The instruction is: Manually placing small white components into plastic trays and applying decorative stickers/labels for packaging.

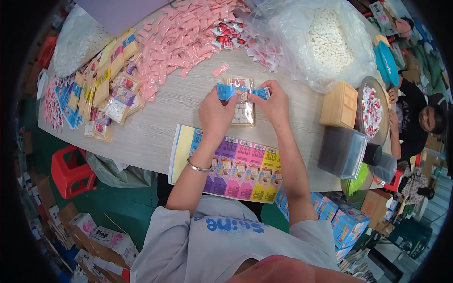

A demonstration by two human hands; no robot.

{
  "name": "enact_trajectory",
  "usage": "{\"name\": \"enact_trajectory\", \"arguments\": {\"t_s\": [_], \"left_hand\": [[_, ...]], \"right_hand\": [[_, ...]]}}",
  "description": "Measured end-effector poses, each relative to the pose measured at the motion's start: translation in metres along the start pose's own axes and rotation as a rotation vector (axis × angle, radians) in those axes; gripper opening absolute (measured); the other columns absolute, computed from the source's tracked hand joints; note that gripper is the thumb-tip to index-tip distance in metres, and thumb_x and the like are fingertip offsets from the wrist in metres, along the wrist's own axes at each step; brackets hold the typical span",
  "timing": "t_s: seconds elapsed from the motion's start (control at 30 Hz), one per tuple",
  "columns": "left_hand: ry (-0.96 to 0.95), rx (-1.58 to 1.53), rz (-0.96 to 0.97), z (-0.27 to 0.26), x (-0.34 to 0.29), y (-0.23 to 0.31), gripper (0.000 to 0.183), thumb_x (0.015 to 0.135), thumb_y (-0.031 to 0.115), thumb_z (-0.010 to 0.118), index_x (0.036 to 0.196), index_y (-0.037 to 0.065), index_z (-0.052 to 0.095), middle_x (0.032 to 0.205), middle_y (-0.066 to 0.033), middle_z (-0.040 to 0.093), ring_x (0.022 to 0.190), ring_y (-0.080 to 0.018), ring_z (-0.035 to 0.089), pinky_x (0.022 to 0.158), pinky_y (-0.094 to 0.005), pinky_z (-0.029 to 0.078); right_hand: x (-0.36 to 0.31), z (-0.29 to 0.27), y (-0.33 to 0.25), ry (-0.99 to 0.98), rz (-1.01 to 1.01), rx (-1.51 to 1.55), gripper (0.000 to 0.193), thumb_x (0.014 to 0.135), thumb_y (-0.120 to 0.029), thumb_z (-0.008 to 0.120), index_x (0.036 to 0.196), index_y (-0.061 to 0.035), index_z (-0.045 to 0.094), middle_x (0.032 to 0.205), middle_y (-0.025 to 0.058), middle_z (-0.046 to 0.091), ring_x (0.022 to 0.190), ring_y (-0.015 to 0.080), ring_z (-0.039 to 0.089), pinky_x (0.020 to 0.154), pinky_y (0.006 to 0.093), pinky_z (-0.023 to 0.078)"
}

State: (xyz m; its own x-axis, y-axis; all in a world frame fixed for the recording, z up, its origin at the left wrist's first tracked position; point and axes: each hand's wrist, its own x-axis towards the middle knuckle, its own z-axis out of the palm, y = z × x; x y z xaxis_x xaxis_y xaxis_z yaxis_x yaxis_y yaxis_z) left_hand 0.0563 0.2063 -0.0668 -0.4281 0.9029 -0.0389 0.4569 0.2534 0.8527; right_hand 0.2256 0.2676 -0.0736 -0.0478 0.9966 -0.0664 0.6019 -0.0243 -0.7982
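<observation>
A blue printed paper label (226, 92) is stretched between my two hands, lying across the middle of a small cream tray (243, 120). White pieces show in the tray's near compartment, and a red-and-white packet lies in its far one. The label's left end is pinched by my left hand (216, 114), which wears a bracelet on its wrist. My right hand (274, 104) pinches the other end. Just beyond the tray is a single pink packet (221, 70). Under my forearms lies a sheet of coloured labels (241, 170), with blue, purple, pink and yellow ones.
Pink packets (172, 35) are heaped at the back. Labelled trays (115, 107) pile up at left. At right stand a bag of white pieces (330, 45), stacked cream trays (339, 106), a bowl of packets (362, 126) and a clear container (342, 153). Another person (411, 118) sits beyond.
</observation>
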Motion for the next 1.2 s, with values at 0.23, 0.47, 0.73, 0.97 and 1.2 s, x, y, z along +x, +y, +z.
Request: {"name": "enact_trajectory", "arguments": {"t_s": [0.23, 0.47, 0.73, 0.97, 1.2], "left_hand": [[-0.024, -0.007, -0.060, 0.001, -0.005, 0.000, 0.030, 0.084, 0.025, 0.080, 0.098, 0.002, 0.069, 0.079, -0.0123, 0.074, 0.069, -0.0224, 0.072, 0.065, -0.0362, 0.054], [-0.117, -0.099, -0.155, 0.003, 0.002, -0.005, 0.036, 0.083, 0.023, 0.083, 0.103, -0.003, 0.068, 0.086, -0.0099, 0.075, 0.074, -0.0158, 0.070, 0.065, -0.0332, 0.054], [-0.261, -0.951, -0.407, -0.014, -0.016, 0.002, 0.045, 0.089, 0.004, 0.078, 0.129, -0.004, 0.061, 0.111, -0.0118, 0.072, 0.097, -0.0176, 0.071, 0.081, -0.0299, 0.060], [-0.431, -1.073, -0.341, -0.052, -0.051, 0.018, 0.056, 0.085, 0.004, 0.082, 0.135, -0.003, 0.058, 0.114, -0.0116, 0.071, 0.100, -0.0160, 0.070, 0.085, -0.0282, 0.059], [0.197, -0.046, 0.502, -0.110, -0.083, 0.010, 0.036, 0.075, 0.005, 0.087, 0.109, 0.002, 0.076, 0.099, -0.0113, 0.074, 0.095, -0.0200, 0.070, 0.077, -0.0287, 0.055]], "right_hand": [[-0.003, 0.001, 0.010, 0.038, -0.036, -0.026, 0.042, 0.072, -0.019, 0.091, 0.098, -0.0050, 0.061, 0.078, 0.0078, 0.067, 0.068, 0.0177, 0.062, 0.064, 0.0333, 0.050], [-0.011, -0.001, 0.004, 0.053, -0.014, 0.027, 0.040, 0.074, -0.014, 0.090, 0.099, -0.0048, 0.061, 0.081, 0.0032, 0.067, 0.071, 0.0111, 0.059, 0.065, 0.0288, 0.050], [-0.047, -0.002, -0.004, 0.152, 0.000, 0.581, 0.054, 0.084, -0.004, 0.080, 0.129, -0.0014, 0.051, 0.099, 0.0056, 0.070, 0.084, 0.0128, 0.067, 0.078, 0.0306, 0.057], [-0.118, -0.005, -0.014, -0.095, 0.292, 1.279, 0.032, 0.091, 0.000, 0.072, 0.122, 0.0045, 0.064, 0.105, 0.0091, 0.074, 0.091, 0.0145, 0.071, 0.081, 0.0298, 0.059], [-0.161, -0.011, -0.052, 0.136, 0.161, 0.885, 0.013, 0.091, 0.000, 0.072, 0.104, 0.0026, 0.074, 0.100, 0.0089, 0.076, 0.087, 0.0130, 0.071, 0.080, 0.0298, 0.059]]}}
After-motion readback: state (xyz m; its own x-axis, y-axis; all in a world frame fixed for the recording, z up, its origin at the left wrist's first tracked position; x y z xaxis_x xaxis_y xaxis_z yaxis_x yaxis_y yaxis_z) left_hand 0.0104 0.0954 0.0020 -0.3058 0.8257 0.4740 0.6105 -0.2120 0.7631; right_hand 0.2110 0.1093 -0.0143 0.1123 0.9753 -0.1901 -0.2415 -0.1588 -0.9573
